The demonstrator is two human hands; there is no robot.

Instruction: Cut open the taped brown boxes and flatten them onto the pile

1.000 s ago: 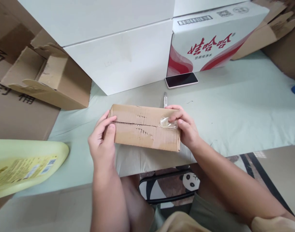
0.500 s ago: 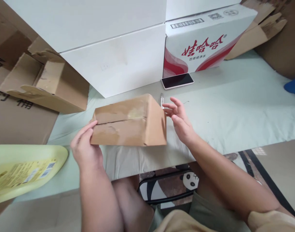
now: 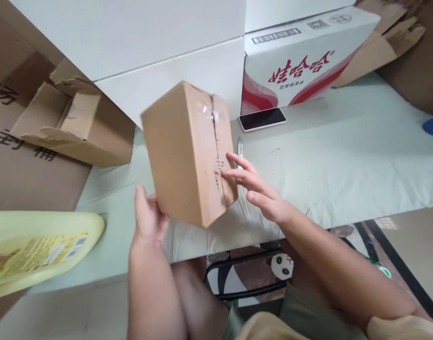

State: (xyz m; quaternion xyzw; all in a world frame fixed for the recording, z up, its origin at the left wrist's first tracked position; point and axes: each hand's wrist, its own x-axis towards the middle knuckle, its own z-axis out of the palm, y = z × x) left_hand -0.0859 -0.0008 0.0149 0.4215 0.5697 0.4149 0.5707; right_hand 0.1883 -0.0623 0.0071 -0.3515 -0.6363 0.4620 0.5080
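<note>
A brown cardboard box (image 3: 174, 156) is tilted up on a lower corner above the cloth-covered surface. Its taped seam (image 3: 216, 151), torn in places, faces right. My left hand (image 3: 149, 219) supports the box at its lower left edge, thumb up and fingers partly hidden beneath. On the right, my right hand (image 3: 261, 191) has its fingers stretched out, the tips against the seam side. Just behind those fingers lies a slim utility knife (image 3: 240, 147), partly covered by the hand. A phone (image 3: 262, 119) rests farther back, screen up.
White boxes (image 3: 131, 89) stand stacked at the back, beside a white carton with red lettering (image 3: 298, 71). An opened cardboard box (image 3: 96, 127) is at the left. A yellow-green bottle (image 3: 78, 226) lies at the near left. The surface's front edge (image 3: 308, 231) runs above my knees.
The cardboard box has been turned and raised, so its seam now faces right instead of up. My left hand shifted to its lower edge; my right fingers moved left onto its side.
</note>
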